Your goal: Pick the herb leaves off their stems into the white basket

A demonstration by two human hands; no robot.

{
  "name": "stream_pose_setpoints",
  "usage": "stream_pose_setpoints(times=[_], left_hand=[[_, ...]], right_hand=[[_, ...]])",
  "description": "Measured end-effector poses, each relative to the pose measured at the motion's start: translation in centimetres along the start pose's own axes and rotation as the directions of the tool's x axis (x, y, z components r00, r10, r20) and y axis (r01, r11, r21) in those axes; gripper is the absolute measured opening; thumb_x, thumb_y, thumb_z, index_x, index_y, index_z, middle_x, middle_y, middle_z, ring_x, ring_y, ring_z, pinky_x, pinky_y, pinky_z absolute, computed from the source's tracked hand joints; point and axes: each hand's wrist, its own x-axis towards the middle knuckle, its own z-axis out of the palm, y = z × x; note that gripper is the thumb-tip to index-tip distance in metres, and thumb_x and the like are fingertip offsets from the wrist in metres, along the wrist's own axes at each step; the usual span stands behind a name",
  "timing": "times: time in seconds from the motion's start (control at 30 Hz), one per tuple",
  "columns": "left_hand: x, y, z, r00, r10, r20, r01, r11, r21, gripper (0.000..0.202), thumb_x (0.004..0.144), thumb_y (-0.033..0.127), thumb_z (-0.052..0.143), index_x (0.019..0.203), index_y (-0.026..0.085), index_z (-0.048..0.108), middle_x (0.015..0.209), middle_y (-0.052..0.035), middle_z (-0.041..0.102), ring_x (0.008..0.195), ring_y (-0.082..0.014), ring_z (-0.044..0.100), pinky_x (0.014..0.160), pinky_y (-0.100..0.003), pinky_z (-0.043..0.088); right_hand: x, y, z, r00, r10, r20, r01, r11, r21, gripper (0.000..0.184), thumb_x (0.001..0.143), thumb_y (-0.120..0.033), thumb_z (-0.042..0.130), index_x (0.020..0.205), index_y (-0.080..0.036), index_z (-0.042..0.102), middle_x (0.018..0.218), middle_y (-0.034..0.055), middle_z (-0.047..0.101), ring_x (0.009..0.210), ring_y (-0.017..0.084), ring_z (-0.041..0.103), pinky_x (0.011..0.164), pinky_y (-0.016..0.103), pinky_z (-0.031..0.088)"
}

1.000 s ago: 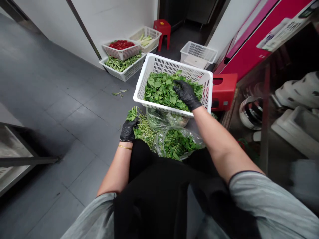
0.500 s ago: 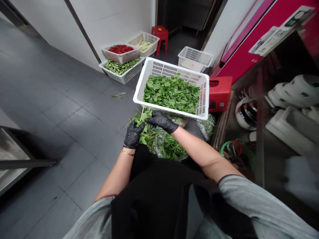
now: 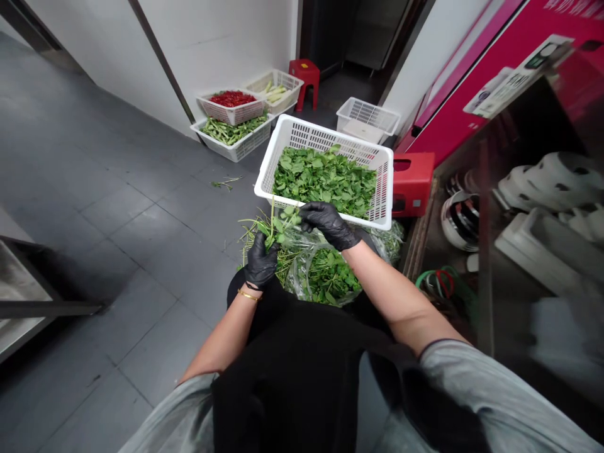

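In a black glove, my left hand (image 3: 261, 261) is closed around a bunch of leafy green stems (image 3: 278, 228), whose tops stick up past the thumb. My right hand (image 3: 328, 223), gloved in black too, pinches at the leaves on the bunch's right side. Just beyond both hands stands a white plastic basket (image 3: 324, 124) partly filled with picked green leaves (image 3: 325, 176). Under my hands lies an opened clear plastic bag (image 3: 302, 267) of leafy greens (image 3: 330, 274). Loose thin stems (image 3: 252, 229) are heaped left of it, partly hidden by my left hand.
By the wall are baskets of red chillies (image 3: 232, 99), cut green vegetables (image 3: 231, 131) and pale stalks (image 3: 275, 92), beside a red stool (image 3: 306, 77). Another white basket (image 3: 368, 114) stands behind. A red box (image 3: 414, 182) and metal shelving (image 3: 486, 251) border the right.
My right hand has shifted right and slightly up, away from my left hand. My left hand has moved a little right, still holding the stems. The view has tilted slightly.
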Motion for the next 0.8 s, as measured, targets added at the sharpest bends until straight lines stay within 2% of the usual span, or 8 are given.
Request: stream_pose_setpoints(times=[0.13, 0.27, 0.33, 0.43, 0.53, 0.67, 0.73, 0.8], left_hand=[[0.1, -1.2, -0.6, 1.0, -0.026, 0.012, 0.026, 0.999, 0.029, 0.042, 0.06, 0.003, 0.078, 0.096, 0.023, 0.068, 0.103, -0.0049, 0.071, 0.113, -0.0244, 0.062, 0.086, -0.031, 0.054], [0.3, -1.8, -0.7, 0.999, -0.033, -0.006, 0.033, 0.999, 0.04, 0.045, 0.058, 0.004, 0.081, 0.096, 0.024, 0.066, 0.107, -0.0046, 0.07, 0.118, -0.0243, 0.06, 0.088, -0.032, 0.055], [0.3, -2.0, -0.6, 1.0, -0.021, 0.005, 0.02, 0.999, 0.041, 0.045, 0.058, 0.005, 0.081, 0.097, 0.024, 0.067, 0.104, -0.0046, 0.07, 0.113, -0.0243, 0.062, 0.086, -0.032, 0.055], [0.2, -2.4, -0.7, 0.999, 0.034, 0.027, -0.035, 0.998, 0.057, 0.044, 0.058, 0.011, 0.083, 0.098, 0.023, 0.067, 0.1, -0.0051, 0.071, 0.108, -0.0247, 0.064, 0.086, -0.033, 0.056], [0.2, -2.7, -1.0, 0.988, 0.092, 0.122, -0.115, 0.973, 0.199, 0.045, 0.061, 0.023, 0.084, 0.102, 0.022, 0.068, 0.105, -0.0072, 0.071, 0.11, -0.0284, 0.065, 0.096, -0.041, 0.053], [0.4, -2.7, -1.1, 0.935, 0.123, 0.333, -0.254, 0.886, 0.387, 0.049, 0.069, 0.04, 0.078, 0.112, 0.018, 0.068, 0.117, -0.0137, 0.07, 0.119, -0.0349, 0.061, 0.106, -0.05, 0.045], [0.4, -2.5, -1.0, 0.928, 0.107, 0.357, -0.254, 0.882, 0.396, 0.051, 0.074, 0.044, 0.074, 0.118, 0.018, 0.067, 0.118, -0.0147, 0.069, 0.118, -0.0355, 0.061, 0.104, -0.05, 0.047], [0.2, -1.9, -1.0, 0.936, 0.058, 0.346, -0.192, 0.91, 0.367, 0.052, 0.075, 0.044, 0.074, 0.12, 0.02, 0.066, 0.114, -0.0136, 0.07, 0.114, -0.0348, 0.062, 0.096, -0.048, 0.052]], right_hand=[[0.1, -1.6, -1.4, 0.968, -0.168, -0.187, 0.175, 0.984, 0.021, 0.023, 0.07, -0.036, 0.073, 0.078, -0.018, 0.06, 0.069, -0.0004, 0.066, 0.053, 0.01, 0.058, 0.051, 0.022, 0.047], [2.0, -3.5, -3.8, 0.91, -0.33, -0.253, 0.268, 0.931, -0.249, 0.025, 0.085, -0.043, 0.061, 0.094, -0.02, 0.064, 0.082, 0.0027, 0.067, 0.064, 0.012, 0.063, 0.06, 0.025, 0.051], [4.0, -5.0, -6.1, 0.889, -0.406, -0.213, 0.248, 0.817, -0.521, 0.033, 0.091, -0.043, 0.056, 0.114, -0.02, 0.063, 0.095, 0.0062, 0.069, 0.079, 0.016, 0.067, 0.069, 0.029, 0.054], [6.4, -7.3, -8.9, 0.918, -0.36, -0.165, 0.049, 0.515, -0.856, 0.05, 0.085, -0.037, 0.067, 0.126, -0.01, 0.061, 0.112, 0.0183, 0.068, 0.106, 0.028, 0.065, 0.089, 0.042, 0.052], [5.9, -8.0, -7.9, 0.96, -0.278, -0.029, 0.076, 0.359, -0.93, 0.053, 0.083, -0.039, 0.07, 0.123, -0.005, 0.065, 0.124, 0.023, 0.066, 0.119, 0.033, 0.059, 0.102, 0.047, 0.044], [2.6, -5.4, -2.2, 0.935, -0.082, 0.344, 0.344, 0.438, -0.831, 0.049, 0.08, -0.051, 0.071, 0.112, -0.015, 0.074, 0.111, 0.0101, 0.073, 0.1, 0.023, 0.066, 0.088, 0.034, 0.048], [1.8, -4.1, -0.5, 0.906, 0.032, 0.421, 0.339, 0.538, -0.772, 0.04, 0.079, -0.049, 0.073, 0.094, -0.013, 0.078, 0.09, 0.0073, 0.075, 0.08, 0.018, 0.065, 0.075, 0.029, 0.046], [2.1, -3.6, -0.9, 0.891, 0.053, 0.451, 0.308, 0.66, -0.685, 0.034, 0.079, -0.044, 0.072, 0.086, -0.012, 0.079, 0.08, 0.0048, 0.074, 0.069, 0.014, 0.062, 0.068, 0.026, 0.043]])
